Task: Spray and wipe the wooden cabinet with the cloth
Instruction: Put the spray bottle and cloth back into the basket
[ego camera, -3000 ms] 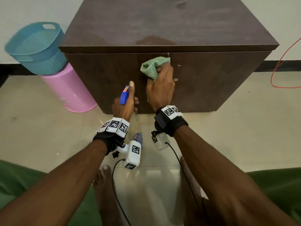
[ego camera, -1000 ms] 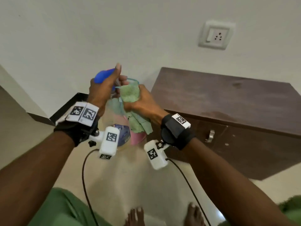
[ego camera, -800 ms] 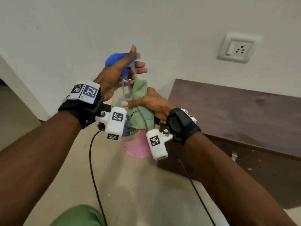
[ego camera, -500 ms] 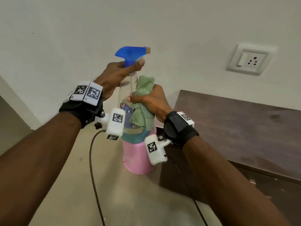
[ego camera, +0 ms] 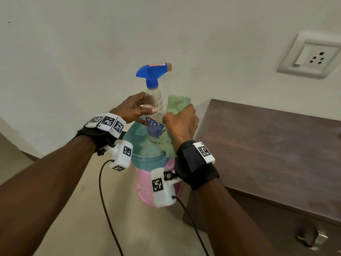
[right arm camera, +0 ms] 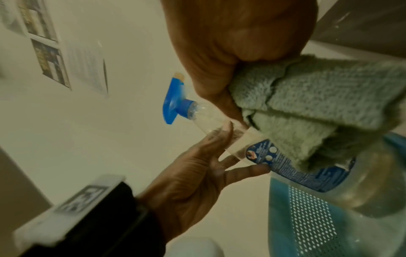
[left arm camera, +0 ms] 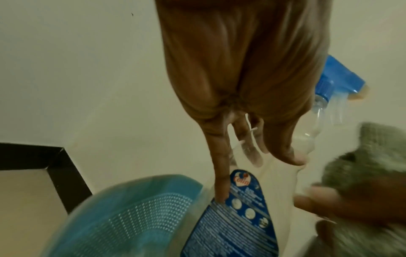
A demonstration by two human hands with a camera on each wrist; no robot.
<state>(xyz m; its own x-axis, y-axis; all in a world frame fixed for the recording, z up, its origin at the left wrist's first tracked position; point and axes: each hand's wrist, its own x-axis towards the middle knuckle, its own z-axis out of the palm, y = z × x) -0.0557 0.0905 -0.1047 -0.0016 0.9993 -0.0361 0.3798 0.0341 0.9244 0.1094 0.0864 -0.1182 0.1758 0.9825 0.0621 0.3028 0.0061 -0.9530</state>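
Observation:
A clear spray bottle (ego camera: 154,100) with a blue trigger head stands upright, its base down in the teal basket (ego camera: 145,145). My left hand (ego camera: 147,116) is open beside it, with straight fingertips (left arm camera: 222,194) touching the blue label (left arm camera: 241,208). My right hand (ego camera: 180,124) grips the bunched green cloth (ego camera: 177,105) and presses it, with the thumb, against the bottle's right side (right arm camera: 241,139). Whether the basket or my right hand carries the bottle's weight is unclear. The dark wooden cabinet (ego camera: 267,145) stands to the right, with nothing on its top.
The teal basket sits on a pink bucket (ego camera: 144,183) against the cabinet's left side. A wall socket (ego camera: 311,58) is above the cabinet. A metal door handle (ego camera: 310,237) shows at lower right. The beige floor (ego camera: 73,218) lies to the left.
I turned from wiping the cabinet's front to the basket at its left. My left hand let go of the bottle's neck and opened. The bottle has sunk lower into the basket.

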